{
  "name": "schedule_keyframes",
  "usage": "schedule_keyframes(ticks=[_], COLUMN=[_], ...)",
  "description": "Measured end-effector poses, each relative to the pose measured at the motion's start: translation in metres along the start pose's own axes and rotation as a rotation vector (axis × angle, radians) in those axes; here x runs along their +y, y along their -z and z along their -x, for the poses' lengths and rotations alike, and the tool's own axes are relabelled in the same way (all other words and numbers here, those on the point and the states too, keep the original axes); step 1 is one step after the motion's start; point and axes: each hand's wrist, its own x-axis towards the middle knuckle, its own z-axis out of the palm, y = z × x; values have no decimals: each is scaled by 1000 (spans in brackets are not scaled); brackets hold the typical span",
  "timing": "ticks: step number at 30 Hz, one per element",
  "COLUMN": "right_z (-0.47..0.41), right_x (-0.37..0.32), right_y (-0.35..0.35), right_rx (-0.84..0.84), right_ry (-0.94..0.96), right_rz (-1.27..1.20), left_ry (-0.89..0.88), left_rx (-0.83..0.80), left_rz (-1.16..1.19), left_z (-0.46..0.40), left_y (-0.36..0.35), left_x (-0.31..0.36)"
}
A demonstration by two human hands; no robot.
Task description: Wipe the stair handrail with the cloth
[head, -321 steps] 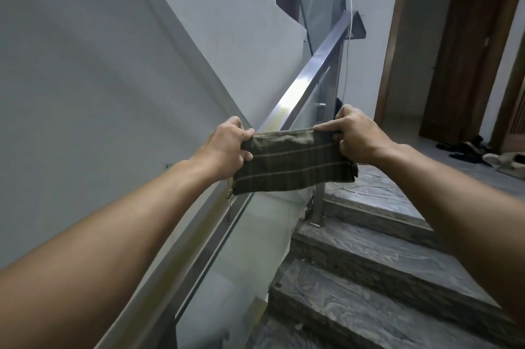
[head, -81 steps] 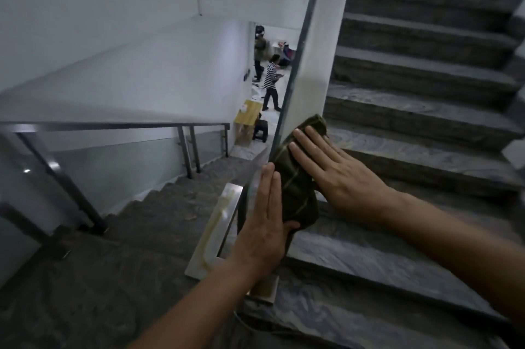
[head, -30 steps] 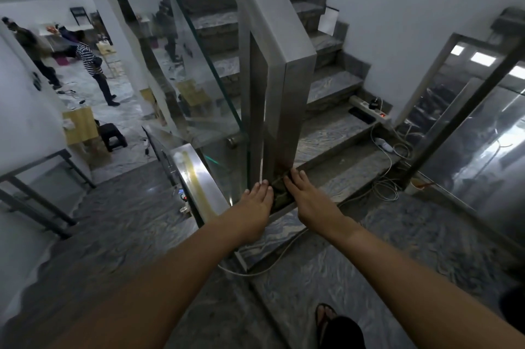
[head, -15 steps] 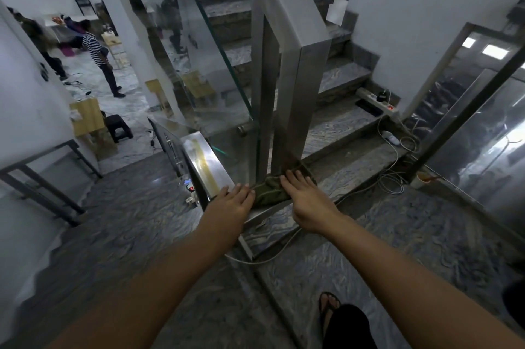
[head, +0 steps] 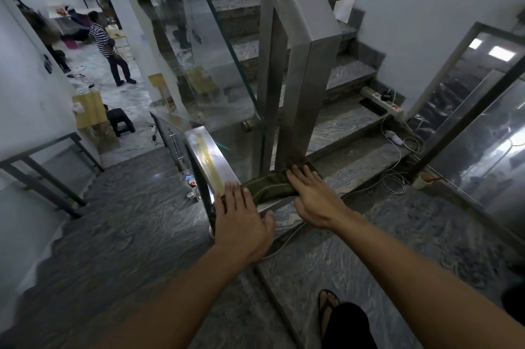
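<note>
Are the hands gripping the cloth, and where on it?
Neither grips it. Both hands lie flat, pinning the cloth to the rail: left hand on its left end, right hand on its right end.

I can read no words, numbers or brand marks anywhere here. The white sheet (head: 344, 9) leaning on the upper steps looks blank from where I stand, and the power strip (head: 382, 100) shows no legible marking.
</note>
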Motion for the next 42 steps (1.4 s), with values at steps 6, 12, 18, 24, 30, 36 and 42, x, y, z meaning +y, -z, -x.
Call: schedule_keyframes(ticks=[6,12,18,24,30,36,42], right_z=[-1,9,28,15,9,9,9], right_x=[-10,-21,-32,-18,-31,-72,-111], right_y=[-1,-1,-9,-12,-28,-38,-47], right_rx=[25,-28,64,100,49,74,81], right_ry=[-84,70,129,200,326,338,285], right_rz=[-8,42,247,313,192,133,88], left_ry=[69,93,32,103,46,-74,-158], left_rx=[47,-3,-5,154,21,-101,-95], left_rz=[92,156,99,77,187,251,314], left_z=[-4,-7,-30,-26,-44,-72,-90], left_y=[4,3,5,11,10,26,31], left_x=[16,-3,-33,-30,-45,-84,-98])
